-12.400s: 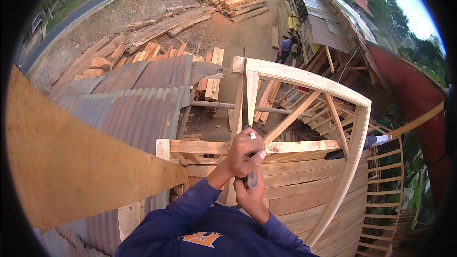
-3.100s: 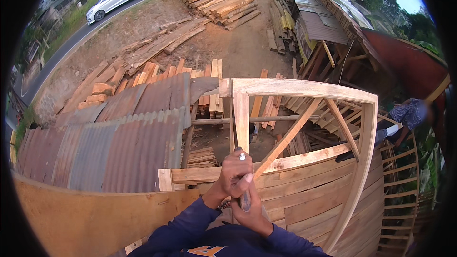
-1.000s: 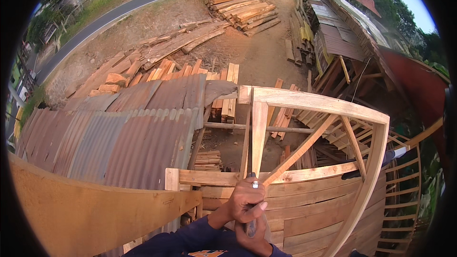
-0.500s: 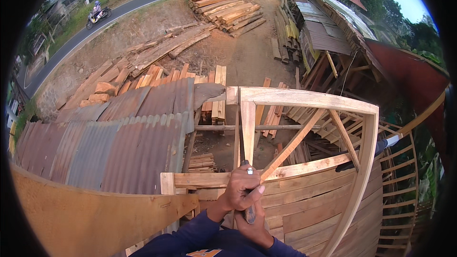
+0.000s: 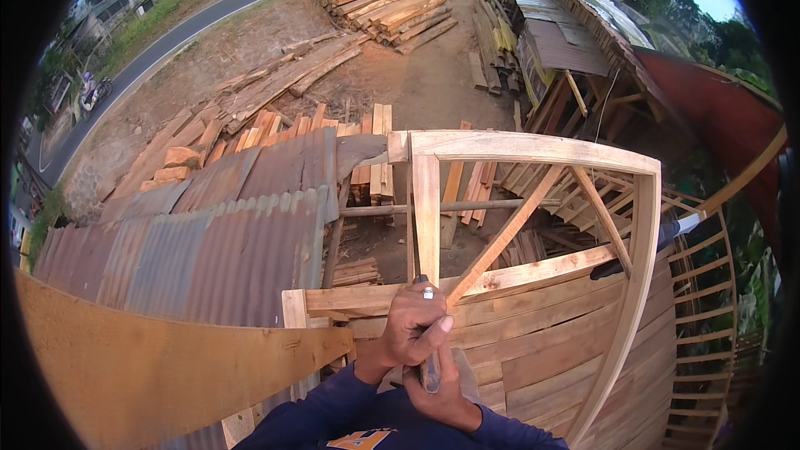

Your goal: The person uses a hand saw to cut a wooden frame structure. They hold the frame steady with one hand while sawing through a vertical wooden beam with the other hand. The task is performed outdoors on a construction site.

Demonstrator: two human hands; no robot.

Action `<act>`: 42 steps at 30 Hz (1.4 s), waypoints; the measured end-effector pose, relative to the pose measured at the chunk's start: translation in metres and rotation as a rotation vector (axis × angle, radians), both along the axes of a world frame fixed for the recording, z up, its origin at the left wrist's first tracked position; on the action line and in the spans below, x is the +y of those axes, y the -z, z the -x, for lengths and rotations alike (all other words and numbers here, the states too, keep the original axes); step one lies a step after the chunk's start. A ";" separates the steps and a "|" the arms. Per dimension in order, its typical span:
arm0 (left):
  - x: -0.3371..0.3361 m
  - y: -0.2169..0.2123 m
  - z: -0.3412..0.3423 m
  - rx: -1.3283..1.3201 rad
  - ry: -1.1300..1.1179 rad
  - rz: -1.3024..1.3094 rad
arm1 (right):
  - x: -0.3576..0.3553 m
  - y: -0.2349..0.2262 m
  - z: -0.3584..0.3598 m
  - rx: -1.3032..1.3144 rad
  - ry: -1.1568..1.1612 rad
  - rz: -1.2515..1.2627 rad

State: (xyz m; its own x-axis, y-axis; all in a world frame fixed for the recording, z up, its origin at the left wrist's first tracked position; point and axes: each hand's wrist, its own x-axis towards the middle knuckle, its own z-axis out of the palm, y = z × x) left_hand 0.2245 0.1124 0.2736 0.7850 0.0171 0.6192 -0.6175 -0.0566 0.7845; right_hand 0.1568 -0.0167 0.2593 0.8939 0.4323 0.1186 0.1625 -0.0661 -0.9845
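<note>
My left hand, with a ring on one finger, is wrapped round a dark, narrow hand tool. Its worn greyish handle sticks out below that hand; the working end is mostly hidden, so I cannot tell its kind. Just below, my right hand is closed against the handle's lower end. Both hands are in front of a pale wooden frame, at the foot of its upright post. A diagonal brace runs up to the right from beside my left hand.
A wide board lies at the lower left, beside rusty corrugated roofing. Wooden planking spreads under the frame. A long dark object reaches behind the frame's right side. Stacked timber lies beyond, near a road.
The whole view has shifted slightly. Both hands keep their grip on the tool, a little lower on the post. A motorbike rider has travelled left and down the road.
</note>
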 end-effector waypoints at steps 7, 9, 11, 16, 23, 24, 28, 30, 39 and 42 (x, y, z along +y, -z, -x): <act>0.053 0.003 -0.139 0.134 -0.085 0.179 | 0.075 -0.003 -0.141 0.052 0.062 -0.189; 0.068 -0.016 -0.161 0.131 0.012 0.253 | 0.083 -0.025 -0.156 0.089 0.026 -0.193; 0.062 -0.016 -0.152 0.182 0.016 0.210 | 0.076 -0.035 -0.148 0.116 0.029 -0.147; 0.003 0.006 -0.019 -0.043 -0.027 0.031 | 0.015 0.014 -0.025 -0.047 0.012 -0.091; 0.044 0.007 -0.123 0.077 -0.073 0.083 | 0.060 0.003 -0.123 0.042 0.062 -0.161; 0.050 0.004 -0.135 0.145 -0.053 0.150 | 0.070 -0.002 -0.136 0.040 0.075 -0.194; 0.045 0.000 -0.112 0.185 -0.062 0.152 | 0.062 -0.012 -0.115 0.067 0.069 -0.131; 0.029 -0.002 -0.063 0.113 -0.083 0.054 | 0.041 0.001 -0.068 0.003 0.052 -0.128; 0.054 0.004 -0.142 0.120 -0.086 0.182 | 0.075 0.008 -0.149 -0.110 0.093 -0.171; 0.079 -0.015 -0.185 0.132 0.089 0.359 | 0.094 -0.017 -0.179 0.012 0.015 -0.281</act>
